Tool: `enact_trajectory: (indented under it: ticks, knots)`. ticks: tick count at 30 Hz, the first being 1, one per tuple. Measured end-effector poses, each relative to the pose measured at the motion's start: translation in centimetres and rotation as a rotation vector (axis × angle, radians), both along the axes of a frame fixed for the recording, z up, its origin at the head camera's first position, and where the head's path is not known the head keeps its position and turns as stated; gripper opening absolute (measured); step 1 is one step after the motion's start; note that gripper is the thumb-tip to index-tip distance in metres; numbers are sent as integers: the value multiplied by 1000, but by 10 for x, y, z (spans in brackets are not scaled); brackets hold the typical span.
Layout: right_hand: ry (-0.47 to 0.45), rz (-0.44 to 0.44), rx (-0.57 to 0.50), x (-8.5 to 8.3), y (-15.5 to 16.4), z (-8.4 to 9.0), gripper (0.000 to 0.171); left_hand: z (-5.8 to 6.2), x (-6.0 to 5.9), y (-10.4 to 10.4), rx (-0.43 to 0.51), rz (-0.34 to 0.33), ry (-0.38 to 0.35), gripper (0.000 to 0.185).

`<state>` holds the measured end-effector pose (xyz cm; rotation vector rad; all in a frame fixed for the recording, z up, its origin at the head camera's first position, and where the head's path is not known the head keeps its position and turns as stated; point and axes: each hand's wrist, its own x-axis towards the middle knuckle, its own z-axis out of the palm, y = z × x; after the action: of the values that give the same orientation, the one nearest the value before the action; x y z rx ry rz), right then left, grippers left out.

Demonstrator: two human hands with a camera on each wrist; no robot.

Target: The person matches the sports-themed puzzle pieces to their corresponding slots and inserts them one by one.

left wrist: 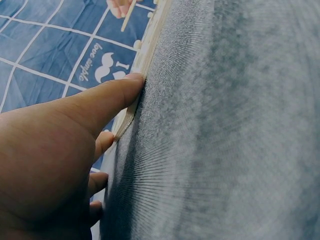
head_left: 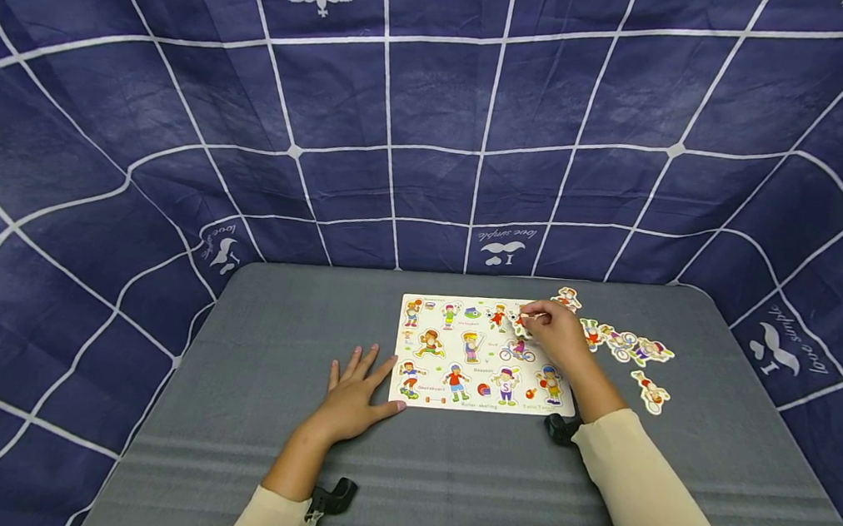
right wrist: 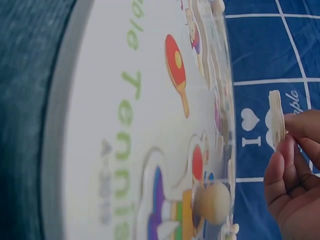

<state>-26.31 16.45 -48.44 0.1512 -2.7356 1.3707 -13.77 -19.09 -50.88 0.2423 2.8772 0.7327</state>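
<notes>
A white wooden peg-puzzle board [head_left: 433, 318] printed with sports figures lies on the table. My right hand [head_left: 560, 335] is over its upper right part and pinches a thin puzzle piece [right wrist: 276, 120] between thumb and fingertips. That piece is tilted and seen nearly edge-on in the right wrist view. At the board's lower left, my left hand [head_left: 349, 401] rests with fingers spread; its thumb [left wrist: 125, 89] touches the board's edge. Below the right hand, a table tennis figure [head_left: 550, 384] with a round wooden knob [right wrist: 215, 202] sits in the board.
Right of the board lie several loose pieces, among them a cyclist [head_left: 619, 343], a figure farther right [head_left: 651, 351] and one nearer me [head_left: 651, 392]. Another piece [head_left: 567, 297] lies behind the right hand. A blue gridded cloth [head_left: 434, 114] walls the grey table [head_left: 274, 317] at back and sides.
</notes>
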Motion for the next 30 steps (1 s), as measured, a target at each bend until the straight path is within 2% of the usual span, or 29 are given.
enact_trajectory:
  ticks: [12, 20, 30]
  knots:
    - [-46, 38, 26, -14, -17, -2, 18, -1, 0, -1, -4, -6, 5, 81]
    - [-112, 46, 43, -22, -27, -3, 17, -2, -1, -2, -7, -2, -1, 81]
    - [-191, 59, 10, -32, -33, -8, 20, -3, 0, -2, 0, -4, 7, 81]
